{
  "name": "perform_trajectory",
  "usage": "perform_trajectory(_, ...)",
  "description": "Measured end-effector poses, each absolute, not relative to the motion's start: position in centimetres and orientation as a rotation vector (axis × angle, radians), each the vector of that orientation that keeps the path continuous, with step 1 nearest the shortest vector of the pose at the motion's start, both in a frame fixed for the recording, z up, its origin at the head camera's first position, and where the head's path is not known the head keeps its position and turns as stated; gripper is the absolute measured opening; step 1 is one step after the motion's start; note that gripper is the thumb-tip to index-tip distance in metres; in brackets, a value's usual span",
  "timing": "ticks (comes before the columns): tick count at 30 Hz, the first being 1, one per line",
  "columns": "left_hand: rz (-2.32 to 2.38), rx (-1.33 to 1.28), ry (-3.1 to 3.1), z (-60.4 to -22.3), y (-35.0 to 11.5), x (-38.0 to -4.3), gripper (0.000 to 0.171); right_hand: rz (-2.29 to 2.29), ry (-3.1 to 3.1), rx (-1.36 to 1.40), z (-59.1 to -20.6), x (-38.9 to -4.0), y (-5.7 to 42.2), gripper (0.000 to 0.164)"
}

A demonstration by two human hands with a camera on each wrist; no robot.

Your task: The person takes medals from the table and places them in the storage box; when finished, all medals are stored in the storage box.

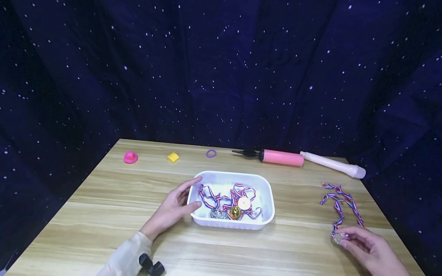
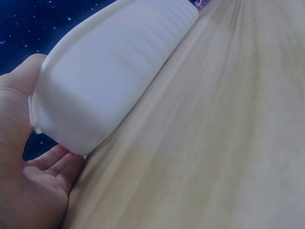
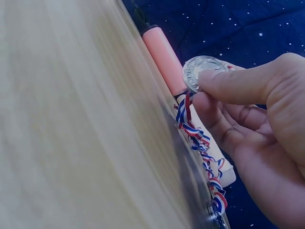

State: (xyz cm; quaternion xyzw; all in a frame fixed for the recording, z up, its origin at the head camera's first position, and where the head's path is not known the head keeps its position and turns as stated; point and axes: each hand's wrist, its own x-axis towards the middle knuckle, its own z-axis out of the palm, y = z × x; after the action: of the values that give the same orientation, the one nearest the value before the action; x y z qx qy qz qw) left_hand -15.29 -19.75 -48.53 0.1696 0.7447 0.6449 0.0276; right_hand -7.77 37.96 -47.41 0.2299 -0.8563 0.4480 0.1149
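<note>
A white plastic tray (image 1: 266, 221) holds several medals on red, white and blue ribbons, among them a gold medal (image 1: 235, 212) and silver medals (image 1: 221, 214). My left hand (image 1: 174, 209) holds the tray's left end, the thumb over the rim; the left wrist view shows its other fingers low by the tray's wall (image 2: 100, 81). At the right of the table, my right hand (image 1: 371, 245) pinches a silver medal (image 3: 204, 71) between thumb and fingers. Its striped ribbon (image 1: 350, 201) trails loosely away along the tabletop.
Along the back of the wooden table (image 1: 103, 214) lie a pink rubber duck (image 1: 130, 157), a yellow block (image 1: 173, 157), a purple ring (image 1: 211, 153), a pink hand pump (image 1: 283, 157) and a pale wand-like tube (image 1: 333, 164). A dark starry curtain (image 1: 221, 76) hangs behind.
</note>
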Motion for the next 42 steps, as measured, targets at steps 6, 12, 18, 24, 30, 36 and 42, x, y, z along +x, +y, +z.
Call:
perform_trajectory(6,1.994,0.53,2.304,-48.5,-19.8,-15.4,0.077,1.22,-2.556,0.435,-46.6,-7.7,37.1,0.026)
perform_trajectory(12,1.992,0.532,2.306,-48.5,-19.8,-15.5,0.077,1.34,-2.526,0.381,-46.6,-7.7,36.7,0.021)
perform_trajectory(18,1.988,0.53,2.302,-48.6,-19.8,-15.4,0.078,1.558,-2.447,0.364,-45.9,-8.0,36.3,0.025)
perform_trajectory(24,2.008,0.539,2.284,-48.5,-19.8,-15.4,0.077,1.526,-2.406,0.381,-43.8,-8.5,35.5,0.031)
perform_trajectory(30,2.011,0.538,2.281,-48.5,-19.9,-15.3,0.077,1.365,-2.366,0.392,-40.9,-10.1,34.6,0.03)
perform_trajectory(36,1.995,0.513,2.297,-48.6,-19.9,-15.2,0.078,1.328,-2.371,0.296,-38.1,-11.7,33.1,0.028)
perform_trajectory(42,1.994,0.531,2.303,-48.6,-19.8,-15.3,0.078,1.461,-2.285,0.358,-36.3,-13.3,31.7,0.034)
